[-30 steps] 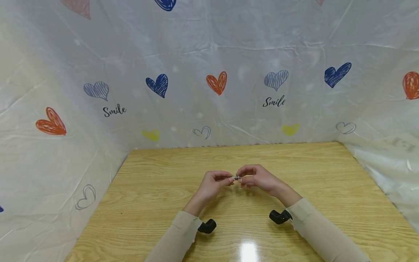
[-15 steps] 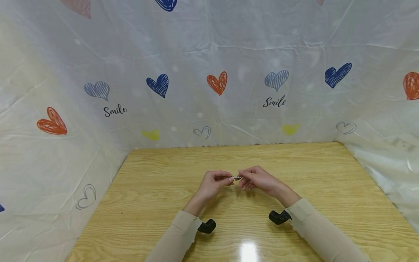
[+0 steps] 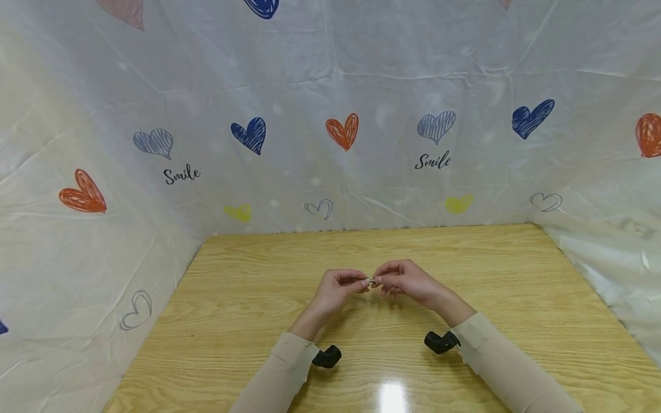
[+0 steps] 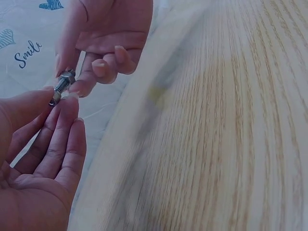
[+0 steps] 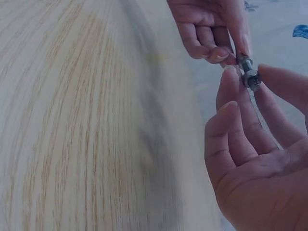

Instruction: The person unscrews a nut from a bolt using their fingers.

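Observation:
A small metal bolt (image 4: pixel 61 86) with a threaded shank is held between the two hands over the middle of the table (image 3: pixel 268 321). My left hand (image 3: pixel 337 288) pinches one end of it between thumb and fingertips. Around the shank, near the other end, sits a hex nut (image 5: pixel 250 78), with a short stretch of thread poking out beyond it in the right wrist view. My right hand (image 3: pixel 413 282) pinches the nut with thumb and index finger, its other fingers loosely curled below. The bolt's gripped end is partly hidden by the left fingertips.
A pale plastic sheet (image 3: pixel 294 183) printed with hearts and "Smile" hangs behind the wood-grain table and along its sides. Both sleeved forearms rest toward the near edge, each with a black wrist camera (image 3: pixel 327 357) strapped on.
The right fingers shifted on the nut: half a second ago the index finger and thumb were rolled over, and now they are back in a spread pinch. The left hand stays still.

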A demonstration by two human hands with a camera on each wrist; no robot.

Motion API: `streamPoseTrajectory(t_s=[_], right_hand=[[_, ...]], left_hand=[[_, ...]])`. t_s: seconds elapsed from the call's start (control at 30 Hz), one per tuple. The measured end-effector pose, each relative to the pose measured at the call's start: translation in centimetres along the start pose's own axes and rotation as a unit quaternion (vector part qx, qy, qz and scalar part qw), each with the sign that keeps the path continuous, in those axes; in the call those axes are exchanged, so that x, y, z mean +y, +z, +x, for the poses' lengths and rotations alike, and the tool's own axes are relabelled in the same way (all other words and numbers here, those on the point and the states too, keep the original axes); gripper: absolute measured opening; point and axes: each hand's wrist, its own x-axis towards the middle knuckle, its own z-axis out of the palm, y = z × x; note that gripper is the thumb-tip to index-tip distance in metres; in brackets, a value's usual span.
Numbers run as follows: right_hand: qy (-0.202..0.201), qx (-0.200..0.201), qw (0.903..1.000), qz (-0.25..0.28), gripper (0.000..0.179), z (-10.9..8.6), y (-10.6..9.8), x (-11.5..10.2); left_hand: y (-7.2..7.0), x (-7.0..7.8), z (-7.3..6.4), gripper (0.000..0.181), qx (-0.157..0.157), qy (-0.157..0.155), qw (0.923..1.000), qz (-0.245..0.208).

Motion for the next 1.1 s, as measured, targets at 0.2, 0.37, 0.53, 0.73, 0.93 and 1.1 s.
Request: streamPoseTrajectory(t_s=[0.2, 0.37, 0.53, 0.73, 0.93, 1.1], right_hand=[[-0.005, -0.004, 0.9998, -0.019, 0.033, -0.08, -0.02, -0.24], [0.013, 0.005, 0.9995, -0.028, 0.045, -0.13, 0.13, -0.47], [0.032, 0.010, 0.9991, -0.025, 0.046, 0.03, 0.32, -0.49], [0.025, -0.003, 0.9994, -0.024, 0.042, 0.10, 0.29, -0.47], [0.009, -0.009, 0.9998, -0.013, 0.032, -0.09, 0.20, -0.51], [0.004, -0.016, 0.9998, -0.013, 0.029, -0.14, 0.13, -0.44]], left_hand=[[-0.08, 0.03, -0.10, 0.018, 0.000, -0.003, 1.0000, 0.001], [-0.04, 0.23, -0.11, 0.019, -0.001, 0.002, 1.0000, -0.002], [-0.03, 0.29, -0.06, 0.020, -0.001, 0.002, 1.0000, 0.001], [-0.06, 0.21, 0.04, 0.020, -0.004, -0.001, 1.0000, 0.002], [-0.07, 0.20, 0.01, 0.019, -0.004, -0.001, 1.0000, 0.000], [-0.08, 0.34, -0.16, 0.019, -0.004, -0.004, 1.0000, -0.005]])
